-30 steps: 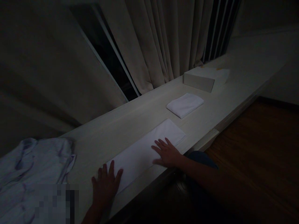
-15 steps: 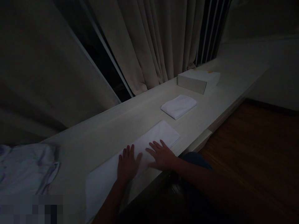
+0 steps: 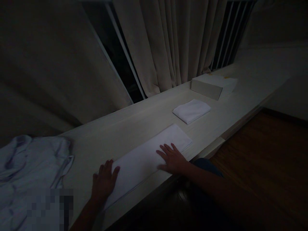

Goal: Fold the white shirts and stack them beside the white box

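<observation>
A long strip of folded white cloth (image 3: 141, 160) lies flat along the front of a pale ledge. At its left end rests my left hand (image 3: 104, 179), fingers extended over the edge of the fabric. Farther right, my right hand (image 3: 172, 159) lies flat on the same cloth with its fingers spread. Neither hand grips anything. Beyond the strip is a smaller folded white cloth (image 3: 192, 111), apart from both hands.
A white box (image 3: 207, 89) stands farther along the ledge (image 3: 96, 141). Crumpled light garments with dark marks (image 3: 38, 160) lie at the left. Beige curtains (image 3: 166, 45) hang behind, and a wooden floor (image 3: 260, 154) shows at the right.
My left hand has slid left along the cloth to its end, away from my right hand, which keeps its place on the fabric. The view has turned slightly left.
</observation>
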